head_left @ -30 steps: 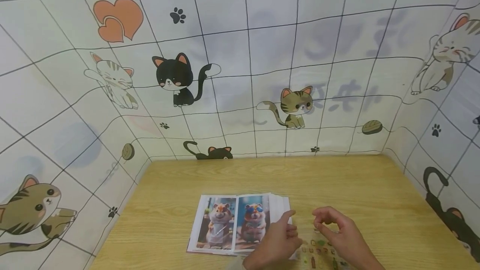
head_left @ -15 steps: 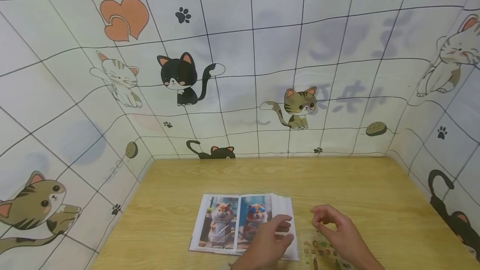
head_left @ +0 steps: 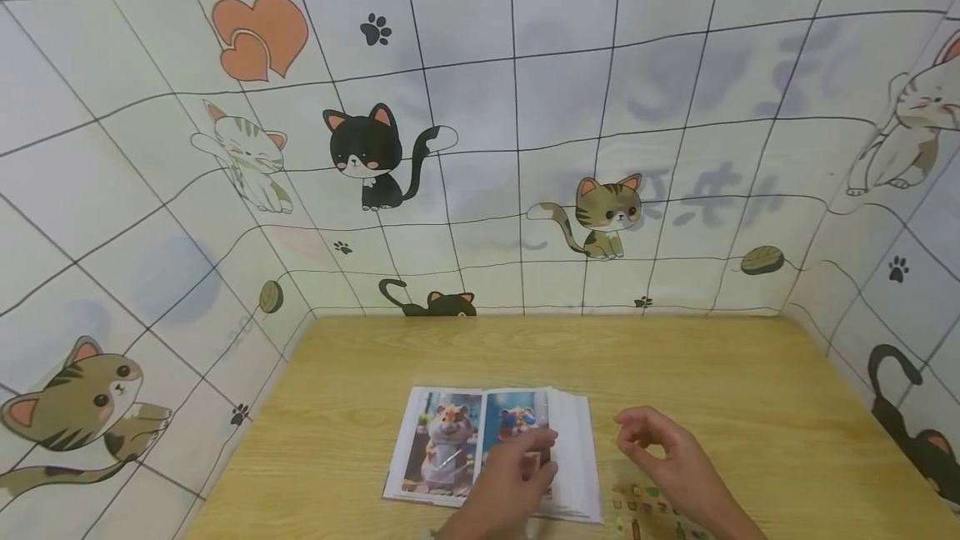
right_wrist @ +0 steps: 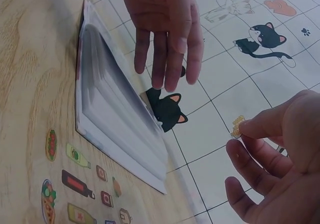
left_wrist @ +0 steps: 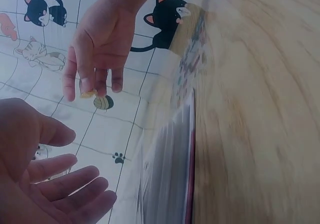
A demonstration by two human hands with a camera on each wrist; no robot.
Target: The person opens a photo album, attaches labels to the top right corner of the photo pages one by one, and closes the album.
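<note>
An open photo album (head_left: pixel 573 452) lies on the table, showing a hamster picture (head_left: pixel 444 438) on the left and another hamster picture (head_left: pixel 513 417) on the right. Above the right-hand page hovers my left hand (head_left: pixel 510 477), fingers relaxed and holding nothing; it covers the lower part of that picture. My right hand (head_left: pixel 671 458) is raised just right of the album. Between its thumb and forefinger it pinches a small yellow sticker (right_wrist: pixel 238 126), visible in both wrist views. Beneath the right hand lies a clear sheet of food stickers (head_left: pixel 633 513), partly covered by that hand.
The wooden table (head_left: pixel 352 373) extends behind and to both sides of the album. A white grid-patterned cloth wall (head_left: pixel 480 140) with cartoon cats encloses it at the back, left and right.
My left hand has moved left, from the album's right edge to over the right-hand picture. The right hand has shifted slightly left, still pinching. The head view has turned a little left.
</note>
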